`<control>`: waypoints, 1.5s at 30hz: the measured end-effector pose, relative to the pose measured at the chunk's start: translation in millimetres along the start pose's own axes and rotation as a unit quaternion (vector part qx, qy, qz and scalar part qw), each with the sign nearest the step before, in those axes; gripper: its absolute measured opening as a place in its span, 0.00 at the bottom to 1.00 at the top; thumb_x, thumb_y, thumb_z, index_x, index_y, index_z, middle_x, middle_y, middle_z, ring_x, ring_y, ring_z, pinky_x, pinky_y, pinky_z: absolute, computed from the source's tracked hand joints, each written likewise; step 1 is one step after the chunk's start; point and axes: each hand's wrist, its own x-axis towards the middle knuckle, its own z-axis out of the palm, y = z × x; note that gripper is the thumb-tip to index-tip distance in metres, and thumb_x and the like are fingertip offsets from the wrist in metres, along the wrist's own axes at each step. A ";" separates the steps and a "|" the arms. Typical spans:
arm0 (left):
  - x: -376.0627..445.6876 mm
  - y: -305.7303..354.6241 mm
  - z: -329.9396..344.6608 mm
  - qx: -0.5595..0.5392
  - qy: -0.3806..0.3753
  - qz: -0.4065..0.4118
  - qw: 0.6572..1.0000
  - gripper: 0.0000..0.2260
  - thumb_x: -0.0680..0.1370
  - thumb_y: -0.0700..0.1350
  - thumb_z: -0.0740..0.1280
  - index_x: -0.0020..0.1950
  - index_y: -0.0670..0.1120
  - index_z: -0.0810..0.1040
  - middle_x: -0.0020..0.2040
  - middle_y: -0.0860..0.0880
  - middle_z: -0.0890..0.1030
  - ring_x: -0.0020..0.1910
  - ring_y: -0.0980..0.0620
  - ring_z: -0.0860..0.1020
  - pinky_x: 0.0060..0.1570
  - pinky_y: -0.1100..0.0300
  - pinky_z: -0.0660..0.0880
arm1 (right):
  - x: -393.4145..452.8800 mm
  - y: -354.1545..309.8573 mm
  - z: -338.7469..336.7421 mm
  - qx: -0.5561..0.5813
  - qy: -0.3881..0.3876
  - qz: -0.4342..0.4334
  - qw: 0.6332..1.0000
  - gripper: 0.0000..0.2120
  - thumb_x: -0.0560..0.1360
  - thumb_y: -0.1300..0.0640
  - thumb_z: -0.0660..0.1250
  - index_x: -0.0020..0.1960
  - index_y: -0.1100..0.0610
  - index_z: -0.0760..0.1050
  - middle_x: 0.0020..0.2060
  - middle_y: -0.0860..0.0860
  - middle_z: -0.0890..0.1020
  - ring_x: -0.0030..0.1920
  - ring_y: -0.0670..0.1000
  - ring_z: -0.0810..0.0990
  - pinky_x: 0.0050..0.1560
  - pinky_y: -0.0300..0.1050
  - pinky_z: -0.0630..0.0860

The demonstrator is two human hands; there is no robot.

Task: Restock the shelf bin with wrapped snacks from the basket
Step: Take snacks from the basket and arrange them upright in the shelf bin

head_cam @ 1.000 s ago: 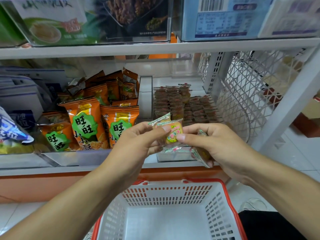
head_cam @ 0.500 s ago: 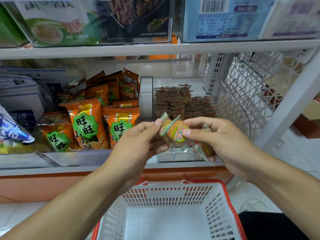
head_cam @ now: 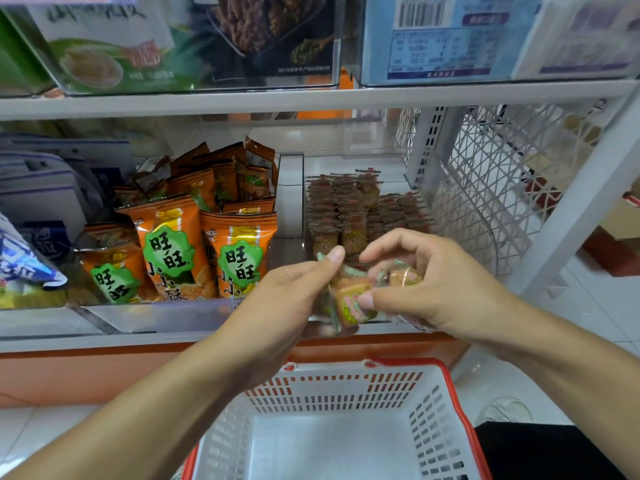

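From the head view we see both hands raised in front of the shelf bin [head_cam: 363,161], a clear bin on the middle shelf [head_cam: 311,98] holding stacked rows of brown wrapped snacks. The left hand [head_cam: 277,303] has its grip closed on a wrapped snack [head_cam: 349,299], thumb tip on top and fingers curled beneath the wrapper. The right hand [head_cam: 433,282] pinches the same snack from the other side with its thumb, and its curled fingers also hold a second wrapped snack [head_cam: 405,276] against the palm; the wrappers blur together here, so there may be more than 2 in that grip. The snacks in hand sit just in front of the bin's front wall, near its lower edge, not inside it.

Below the hands stands the basket [head_cam: 346,386], white plastic with a red rim, its floor showing bare. To the left of the bin, orange snack bags [head_cam: 239,258] with green labels stand upright in a neighbouring compartment. A white mesh side panel [head_cam: 491,174] closes the shelf at the right.
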 end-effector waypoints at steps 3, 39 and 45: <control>-2.8 0.1 1.3 -0.041 -0.043 -0.083 0.995 0.22 0.80 0.60 0.63 0.59 0.45 0.85 0.54 0.40 0.86 0.51 0.42 0.85 0.42 0.52 0.85 | -1.8 3.7 0.8 -0.083 0.001 -0.034 0.996 0.17 0.64 0.56 0.81 0.49 0.45 0.81 0.43 0.50 0.86 0.41 0.50 0.85 0.45 0.49 0.83; 10.3 -21.5 13.2 -0.150 0.045 -0.094 0.983 0.38 0.77 0.72 0.61 0.75 0.46 0.73 0.64 0.43 0.78 0.50 0.48 0.79 0.41 0.56 0.77 | -11.2 1.5 10.4 -0.132 -0.064 -0.019 0.989 0.26 0.63 0.46 0.83 0.56 0.41 0.74 0.52 0.43 0.82 0.43 0.48 0.86 0.36 0.56 0.84; 5.8 -11.6 21.3 -0.270 -0.010 -0.128 0.954 0.35 0.70 0.63 0.66 0.69 0.41 0.74 0.43 0.42 0.80 0.32 0.48 0.82 0.27 0.59 0.78 | -10.3 7.3 20.6 -0.298 -0.012 -0.131 0.946 0.29 0.63 0.43 0.80 0.60 0.38 0.72 0.53 0.35 0.75 0.59 0.42 0.74 0.55 0.42 0.74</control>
